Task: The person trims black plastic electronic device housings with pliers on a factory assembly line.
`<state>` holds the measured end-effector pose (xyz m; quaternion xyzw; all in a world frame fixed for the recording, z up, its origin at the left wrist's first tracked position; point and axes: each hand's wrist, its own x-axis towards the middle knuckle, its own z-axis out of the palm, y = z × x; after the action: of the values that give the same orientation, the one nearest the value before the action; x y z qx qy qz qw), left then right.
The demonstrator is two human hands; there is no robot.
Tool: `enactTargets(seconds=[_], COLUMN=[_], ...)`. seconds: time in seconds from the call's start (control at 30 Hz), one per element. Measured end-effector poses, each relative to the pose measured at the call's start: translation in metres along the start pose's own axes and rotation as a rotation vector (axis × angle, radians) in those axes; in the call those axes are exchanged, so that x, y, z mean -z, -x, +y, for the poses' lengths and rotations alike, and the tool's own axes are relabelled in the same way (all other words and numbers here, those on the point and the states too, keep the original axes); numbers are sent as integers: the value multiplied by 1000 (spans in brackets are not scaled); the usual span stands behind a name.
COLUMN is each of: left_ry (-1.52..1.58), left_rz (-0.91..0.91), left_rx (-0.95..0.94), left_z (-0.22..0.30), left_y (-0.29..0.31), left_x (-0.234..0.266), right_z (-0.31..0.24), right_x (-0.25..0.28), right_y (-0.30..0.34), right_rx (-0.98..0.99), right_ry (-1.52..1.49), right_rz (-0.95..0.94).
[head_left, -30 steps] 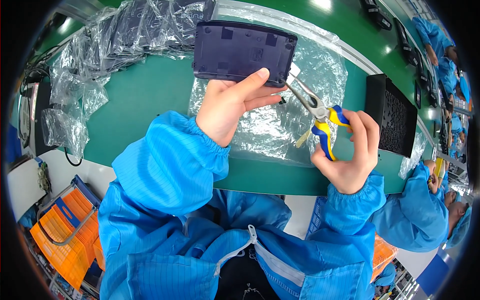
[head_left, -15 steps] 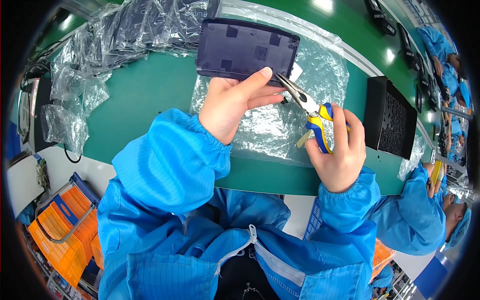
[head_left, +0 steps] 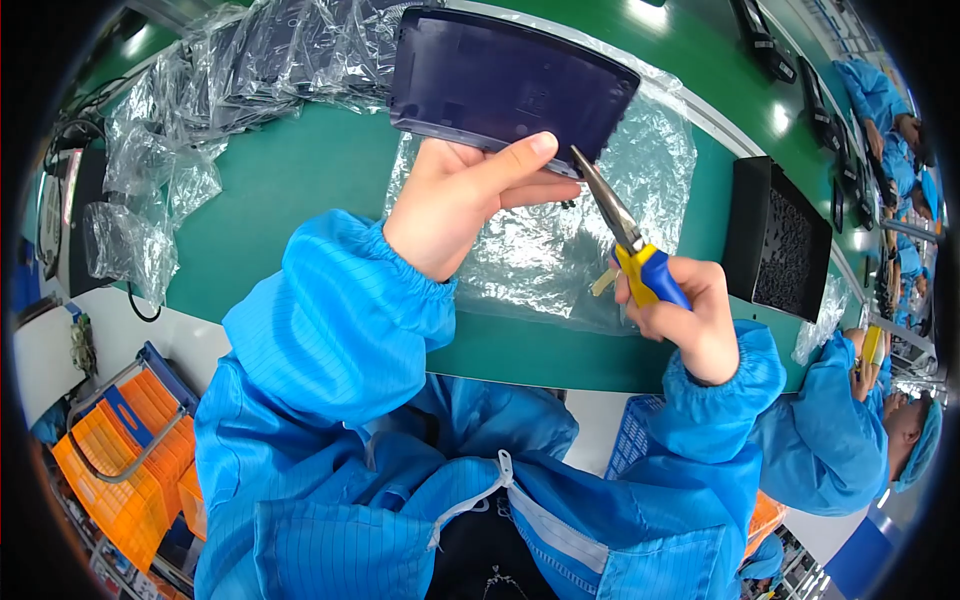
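Note:
My left hand (head_left: 470, 195) grips a dark plastic cover (head_left: 510, 75) by its near edge, thumb on the face and fingers beneath. The cover is a shallow rectangular shell, tilted up above the bench. In my right hand (head_left: 690, 310) are needle-nose pliers (head_left: 625, 225) with blue and yellow handles. Their tips come up to the cover's near right corner, close by my left thumb; whether they touch it I cannot tell. Under both hands lies a clear plastic bag (head_left: 540, 265), with a small pale yellowish piece (head_left: 604, 281) on it beside the pliers.
A black box of small black pieces (head_left: 790, 240) stands at the right of the green bench (head_left: 260, 200). Bagged dark parts (head_left: 300, 60) are heaped at the far left. An orange-covered chair (head_left: 125, 460) is at lower left. A co-worker in blue (head_left: 825, 430) sits at right.
The cover has tilted and come nearer the camera, its right end reaching further right. The pliers have turned steeper, and their jaws now look closed. My right hand has shifted slightly right and down.

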<state>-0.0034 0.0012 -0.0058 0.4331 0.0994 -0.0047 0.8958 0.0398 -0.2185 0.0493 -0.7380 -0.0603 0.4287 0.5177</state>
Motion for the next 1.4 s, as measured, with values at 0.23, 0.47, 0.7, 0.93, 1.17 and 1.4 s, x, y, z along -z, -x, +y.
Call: enactTargets(seconds=[0.23, 0.47, 0.7, 0.93, 1.17, 1.4], left_ry=[-30, -38, 16, 152, 324, 549], left_rz=[-109, -211, -349, -798, -977, -1335], left_rx=[-54, -88, -74, -149, -112, -144], left_z=[7, 12, 9, 4, 6, -9], left_y=[2, 4, 3, -8, -13, -29], left_x=[-5, -2, 9, 36, 22, 18], right_z=[1, 22, 32, 34, 60, 79], right_x=[7, 5, -2, -16, -48, -91], right_y=[4, 1, 2, 4, 9, 9], right_rx=[-252, -411, -452, -502, -464, -188], right_ry=[-556, -930, -1025, -1041, -1282, -1517], right_rz=[-322, -638, -848, -1065, -1388, -1688])
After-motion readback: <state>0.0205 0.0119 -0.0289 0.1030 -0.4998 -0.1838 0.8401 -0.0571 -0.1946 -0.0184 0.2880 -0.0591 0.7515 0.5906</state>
